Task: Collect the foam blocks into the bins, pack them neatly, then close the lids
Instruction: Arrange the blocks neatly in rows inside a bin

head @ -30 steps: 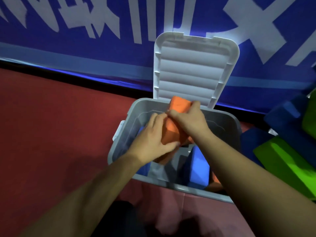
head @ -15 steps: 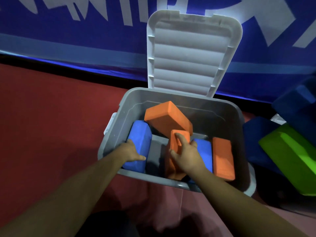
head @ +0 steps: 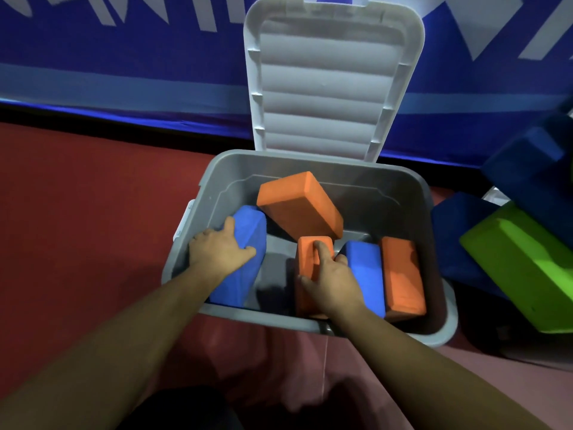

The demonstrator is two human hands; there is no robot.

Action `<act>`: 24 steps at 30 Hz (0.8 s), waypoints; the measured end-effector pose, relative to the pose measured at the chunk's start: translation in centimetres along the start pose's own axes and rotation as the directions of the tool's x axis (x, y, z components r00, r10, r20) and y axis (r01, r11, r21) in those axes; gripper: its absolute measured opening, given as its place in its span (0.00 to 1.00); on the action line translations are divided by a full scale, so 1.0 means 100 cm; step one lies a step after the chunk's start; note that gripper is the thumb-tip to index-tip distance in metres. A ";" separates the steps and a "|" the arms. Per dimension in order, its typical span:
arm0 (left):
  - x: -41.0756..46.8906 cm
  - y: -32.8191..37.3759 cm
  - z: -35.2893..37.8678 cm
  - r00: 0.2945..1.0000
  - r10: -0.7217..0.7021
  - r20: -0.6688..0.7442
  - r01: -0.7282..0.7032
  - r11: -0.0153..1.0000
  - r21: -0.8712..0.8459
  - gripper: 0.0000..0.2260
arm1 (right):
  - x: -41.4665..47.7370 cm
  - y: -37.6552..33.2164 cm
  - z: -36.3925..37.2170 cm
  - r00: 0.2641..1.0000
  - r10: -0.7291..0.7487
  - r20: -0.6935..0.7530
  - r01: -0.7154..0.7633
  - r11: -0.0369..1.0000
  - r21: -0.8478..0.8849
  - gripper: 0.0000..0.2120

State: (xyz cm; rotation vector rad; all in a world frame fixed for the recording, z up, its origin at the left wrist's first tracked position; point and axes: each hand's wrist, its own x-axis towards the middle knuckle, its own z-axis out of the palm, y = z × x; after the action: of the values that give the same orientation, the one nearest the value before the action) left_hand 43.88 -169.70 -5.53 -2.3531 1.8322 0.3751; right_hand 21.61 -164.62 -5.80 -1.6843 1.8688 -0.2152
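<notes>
A grey bin (head: 400,193) stands on the red floor with its white lid (head: 328,76) propped upright against the blue wall. Inside, my left hand (head: 217,251) grips a blue foam block (head: 245,262) standing on edge at the left wall. My right hand (head: 331,280) grips an upright orange block (head: 307,259) in the middle. Right of it stand another blue block (head: 366,271) and an orange block (head: 401,277). A larger orange block (head: 297,203) lies tilted at the back, leaning over the others.
To the right of the bin lie a green foam block (head: 521,268) and several dark blue foam blocks (head: 465,237), piled against the wall. A blue banner (head: 124,57) with white lettering runs along the back.
A second ago both hands held an orange block above the bin. That block now lies tilted inside. My left hand moved down onto the blue block, my right onto the upright orange one.
</notes>
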 end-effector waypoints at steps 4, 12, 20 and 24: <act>-0.004 0.008 -0.047 0.991 0.100 -0.091 -0.106 0.993 -0.053 0.26 | 0.003 0.000 -0.002 0.999 0.019 -0.028 -0.018 0.999 0.037 0.35; 0.020 0.039 -0.041 0.977 0.112 0.182 -0.070 0.973 -0.222 0.28 | -0.001 0.002 0.001 0.998 -0.010 -0.068 0.011 1.000 0.025 0.31; -0.018 0.005 0.010 0.831 0.332 0.446 -0.134 0.899 -0.418 0.51 | -0.002 0.002 0.002 0.999 -0.017 -0.043 0.019 0.998 0.065 0.34; -0.031 0.025 0.014 0.856 0.258 0.449 -0.042 0.899 -0.437 0.57 | -0.005 0.002 0.003 0.999 -0.034 -0.034 0.037 0.994 0.104 0.33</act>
State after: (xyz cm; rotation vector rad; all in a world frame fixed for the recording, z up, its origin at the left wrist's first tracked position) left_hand 40.58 -167.09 -5.93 -2.0403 1.8027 1.3765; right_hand 21.64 -164.04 -5.96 -1.6525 1.8196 -0.3510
